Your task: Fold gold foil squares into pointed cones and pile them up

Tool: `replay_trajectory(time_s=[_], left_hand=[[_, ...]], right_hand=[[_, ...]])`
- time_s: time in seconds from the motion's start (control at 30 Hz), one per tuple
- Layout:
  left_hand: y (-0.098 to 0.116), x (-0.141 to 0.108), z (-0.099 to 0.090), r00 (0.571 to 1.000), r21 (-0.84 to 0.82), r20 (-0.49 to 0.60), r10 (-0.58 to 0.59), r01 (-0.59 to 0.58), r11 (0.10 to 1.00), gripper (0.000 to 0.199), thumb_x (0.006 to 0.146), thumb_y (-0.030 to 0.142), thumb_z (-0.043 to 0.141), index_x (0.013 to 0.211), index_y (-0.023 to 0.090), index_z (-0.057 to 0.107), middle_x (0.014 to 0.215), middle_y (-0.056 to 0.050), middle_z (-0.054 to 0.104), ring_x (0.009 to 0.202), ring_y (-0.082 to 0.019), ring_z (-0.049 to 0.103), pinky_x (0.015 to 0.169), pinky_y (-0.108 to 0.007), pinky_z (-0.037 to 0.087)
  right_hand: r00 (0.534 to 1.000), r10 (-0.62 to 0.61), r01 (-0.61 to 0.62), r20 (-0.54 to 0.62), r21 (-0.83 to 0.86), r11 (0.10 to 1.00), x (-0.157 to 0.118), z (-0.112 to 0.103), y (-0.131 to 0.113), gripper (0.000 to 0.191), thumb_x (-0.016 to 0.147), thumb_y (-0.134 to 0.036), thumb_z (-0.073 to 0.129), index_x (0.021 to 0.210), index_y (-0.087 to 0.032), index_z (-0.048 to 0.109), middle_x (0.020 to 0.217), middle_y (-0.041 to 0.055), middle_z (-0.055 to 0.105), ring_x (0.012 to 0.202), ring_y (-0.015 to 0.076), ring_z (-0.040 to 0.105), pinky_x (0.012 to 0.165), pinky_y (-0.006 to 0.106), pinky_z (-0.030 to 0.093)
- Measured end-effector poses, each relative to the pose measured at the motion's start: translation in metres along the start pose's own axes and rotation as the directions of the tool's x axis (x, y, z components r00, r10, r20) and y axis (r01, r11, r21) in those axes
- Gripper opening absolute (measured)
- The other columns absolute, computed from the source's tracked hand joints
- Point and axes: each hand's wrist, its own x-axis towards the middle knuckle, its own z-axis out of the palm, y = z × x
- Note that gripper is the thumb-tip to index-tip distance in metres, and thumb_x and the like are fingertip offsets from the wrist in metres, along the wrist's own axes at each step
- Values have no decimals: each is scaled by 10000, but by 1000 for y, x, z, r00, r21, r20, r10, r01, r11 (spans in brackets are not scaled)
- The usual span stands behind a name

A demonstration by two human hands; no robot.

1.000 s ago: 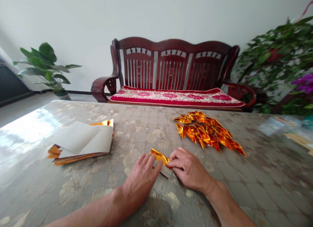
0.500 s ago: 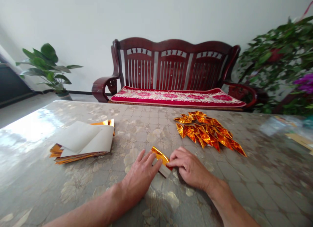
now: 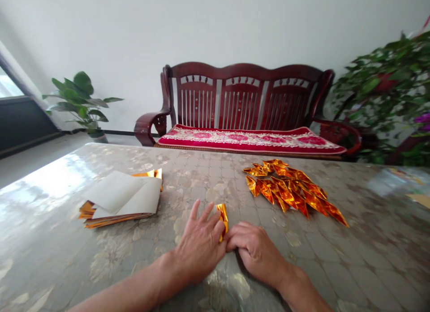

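A small gold foil paper (image 3: 223, 219), partly folded, lies on the patterned table between my hands. My left hand (image 3: 202, 240) rests over its left side with the fingers spread, covering part of it. At its lower right, my right hand (image 3: 253, 248) is closed, with the fingertips pinched by the paper's lower end, where the edge is hidden. A stack of white-backed gold sheets (image 3: 126, 195) sits to the left. Folded orange-gold foil pieces (image 3: 289, 186) are grouped at the right.
The table (image 3: 188, 168) has a glossy patterned cover. Clear plastic wrapping (image 3: 396, 181) lies at its right end. Beyond it stand a dark red wooden bench (image 3: 240, 99) with a floral cushion, a potted plant (image 3: 80, 99) and leafy plants (image 3: 386, 88).
The gold paper has turned more upright, and its white strip no longer shows. My right hand has moved down and closer to my left hand. The view has shifted slightly.
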Motion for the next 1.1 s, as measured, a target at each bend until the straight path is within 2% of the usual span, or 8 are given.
replay_trajectory(time_s=[0.1,0.2,0.3,0.4,0.53,0.7,0.97,1.1], left_hand=[[-2,-2,2,999,32,11,51,-51,998,146,949,275,511,1034,208,610,1301,-67,612,1384,-320,381,1169,-639,126],[-8,-3,4,992,67,23,125,-126,990,268,939,237,518,1202,203,559,1372,-82,567,1382,-326,381,1154,-644,162],[-14,-1,5,985,94,17,173,-174,980,233,948,225,516,1174,201,569,1370,-70,571,1395,-321,361,1154,-626,172],[-17,2,3,977,112,4,213,-212,971,157,949,210,540,1096,196,595,1310,-62,601,1371,-306,383,1146,-570,217],[-17,6,4,970,105,19,244,-244,964,77,953,181,566,1018,182,606,1085,-62,660,1124,-248,545,985,-415,400],[-13,3,13,964,99,14,267,-267,959,87,968,166,536,1019,169,607,981,-69,660,989,-227,592,898,-370,442],[-6,-7,15,971,78,36,236,-238,968,236,956,110,499,1180,149,565,1159,-94,653,1105,-233,592,1098,-432,367],[-9,-9,12,968,49,83,236,-241,969,278,951,120,503,1224,153,546,1231,-100,631,1143,-242,579,1064,-415,416]], right_hand=[[987,59,-56,-148,29,998,1,2,6,437,741,41,409,824,-235,739,874,7,735,837,147,657,797,272,512],[972,15,-33,-236,-70,997,6,1,15,473,787,32,421,977,-252,749,1026,31,734,968,172,647,888,332,523],[976,-46,-1,-214,-216,976,11,-1,24,473,819,16,456,1074,-261,742,1131,48,718,1101,210,603,982,418,495],[985,-21,-34,-171,-315,948,13,-2,30,397,879,-31,483,1086,-249,742,1147,59,713,1125,230,581,993,449,487],[989,-2,-53,-147,-366,929,13,-1,30,349,905,-63,506,1088,-246,740,1132,71,712,1089,233,583,961,448,503],[986,-22,-44,-168,-378,925,12,0,29,343,908,-67,511,1092,-249,736,1124,74,713,1103,238,582,964,461,499],[990,18,-70,-139,-378,923,11,1,29,374,905,-50,501,1134,-247,722,1157,69,700,1099,242,573,961,445,486],[990,39,-88,-133,-380,921,11,1,29,387,904,-39,492,1138,-243,723,1173,62,701,1103,239,569,974,447,478]])
